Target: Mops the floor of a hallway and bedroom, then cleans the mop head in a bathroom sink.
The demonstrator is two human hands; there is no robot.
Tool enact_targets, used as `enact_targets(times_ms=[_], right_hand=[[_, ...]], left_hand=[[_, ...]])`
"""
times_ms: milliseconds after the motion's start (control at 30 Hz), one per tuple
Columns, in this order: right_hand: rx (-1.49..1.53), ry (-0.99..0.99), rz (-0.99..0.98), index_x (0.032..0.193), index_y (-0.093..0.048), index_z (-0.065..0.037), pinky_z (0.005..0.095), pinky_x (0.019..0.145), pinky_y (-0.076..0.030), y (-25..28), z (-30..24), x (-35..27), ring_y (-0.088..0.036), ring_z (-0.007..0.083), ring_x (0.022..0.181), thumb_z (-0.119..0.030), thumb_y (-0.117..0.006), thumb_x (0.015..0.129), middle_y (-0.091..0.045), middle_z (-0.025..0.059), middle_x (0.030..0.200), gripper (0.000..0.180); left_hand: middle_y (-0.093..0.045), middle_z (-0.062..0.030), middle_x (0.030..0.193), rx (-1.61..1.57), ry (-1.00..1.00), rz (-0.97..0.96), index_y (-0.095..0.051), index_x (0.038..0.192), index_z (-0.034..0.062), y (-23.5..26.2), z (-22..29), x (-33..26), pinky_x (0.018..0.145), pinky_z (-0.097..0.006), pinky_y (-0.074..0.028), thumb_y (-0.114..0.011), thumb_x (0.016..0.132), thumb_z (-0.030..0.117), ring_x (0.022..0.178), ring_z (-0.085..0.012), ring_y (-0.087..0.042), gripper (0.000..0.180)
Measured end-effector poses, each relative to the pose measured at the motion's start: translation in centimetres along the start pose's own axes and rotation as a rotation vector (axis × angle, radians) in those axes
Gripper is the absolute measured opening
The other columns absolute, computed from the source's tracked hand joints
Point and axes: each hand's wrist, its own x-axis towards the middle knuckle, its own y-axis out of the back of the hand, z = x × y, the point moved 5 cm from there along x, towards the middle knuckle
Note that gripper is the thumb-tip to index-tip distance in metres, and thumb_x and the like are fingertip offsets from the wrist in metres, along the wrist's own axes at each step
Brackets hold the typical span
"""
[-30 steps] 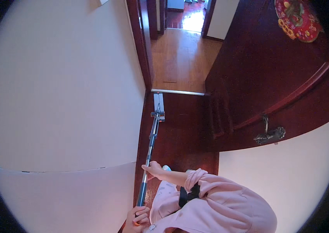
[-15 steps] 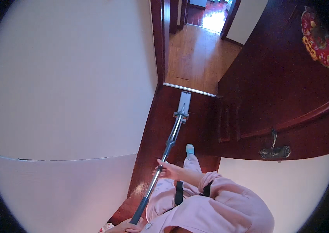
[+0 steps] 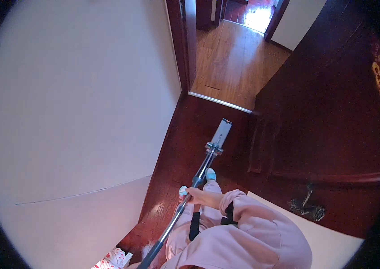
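Observation:
My right hand (image 3: 194, 196) is wrapped around the metal pole of a flat mop (image 3: 169, 228), partway down its length. The pole slants from the lower left toward the doorway. Its narrow white mop head (image 3: 221, 133) lies on the dark red floor, short of the door sill. Only a sliver of my left hand (image 3: 133, 266) shows at the lower edge, by the dark grip at the pole's upper end; its fingers are mostly cut off, but the half-second-old view has them closed round that grip.
A white wall (image 3: 82, 98) runs along the left. On the right stands an open dark red door (image 3: 320, 107) with a metal handle (image 3: 307, 207). Past a metal sill strip (image 3: 219, 102) lies lighter wood floor (image 3: 235, 62). Red-dotted white fabric (image 3: 113, 259) sits at lower left. My shoes (image 3: 210, 174) are near the pole.
The mop head has come back toward me from the sill and swung slightly right. My left hand has slipped mostly below the lower edge. A second shoe now shows, left of the pole.

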Motion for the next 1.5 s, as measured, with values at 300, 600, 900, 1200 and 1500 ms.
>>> enact_targets(times_ms=[300,600,900,1200,1500], right_hand=[[0.095,-0.002,-0.295,0.087,-0.043,-0.006,0.0508,0.082,-0.054,-3.7,-12.5,-1.2,-0.064,0.0314,0.093,-0.023,-0.045,0.096,-0.053,0.0084,0.077,0.019],[-0.049,0.02,-0.283,0.095,-0.045,-0.006,0.0538,0.085,-0.05,-2.4,-8.9,-9.6,-0.065,0.0325,0.093,-0.022,-0.046,0.096,-0.061,0.0108,0.091,0.016],[-0.027,0.131,0.018,0.105,-0.04,-0.002,0.052,0.081,-0.053,-5.2,-6.5,-2.3,-0.066,0.0349,0.086,-0.021,-0.046,0.094,-0.059,0.0144,0.084,0.023],[-0.346,0.117,-0.166,0.099,-0.044,0.0,0.052,0.07,-0.057,-12.2,-5.1,-6.5,-0.067,0.0361,0.085,-0.025,-0.046,0.094,-0.058,0.0144,0.079,0.025],[-0.502,0.157,-0.286,0.098,-0.045,0.001,0.0541,0.076,-0.055,-15.1,-3.7,-7.6,-0.067,0.0349,0.087,-0.026,-0.047,0.094,-0.059,0.0123,0.089,0.028]], left_hand=[[-0.04,0.0053,0.06,-0.011,0.034,0.066,-0.047,0.114,0.0104,-10.8,6.5,1.9,0.036,-0.018,-0.03,-0.057,0.086,0.012,0.043,-0.0039,-0.038,0.03],[-0.04,0.0053,0.06,-0.004,-0.015,0.051,-0.047,0.114,0.0105,-10.6,6.5,1.5,0.037,-0.018,-0.03,-0.058,0.085,0.012,0.043,-0.0038,-0.039,0.031],[-0.041,0.0052,0.061,0.038,-0.059,-0.004,-0.048,0.115,0.0105,1.6,7.4,-6.5,0.037,-0.018,-0.03,-0.058,0.085,0.012,0.044,-0.0037,-0.039,0.032],[-0.041,0.0052,0.061,0.038,-0.103,0.082,-0.048,0.115,0.0105,-2.4,3.8,-7.7,0.037,-0.018,-0.031,-0.059,0.085,0.013,0.044,-0.0036,-0.039,0.032],[-0.042,0.0051,0.062,0.066,-0.188,0.111,-0.048,0.116,0.0106,-5.9,-0.8,-8.7,0.038,-0.018,-0.031,-0.06,0.085,0.013,0.045,-0.0035,-0.04,0.033]])
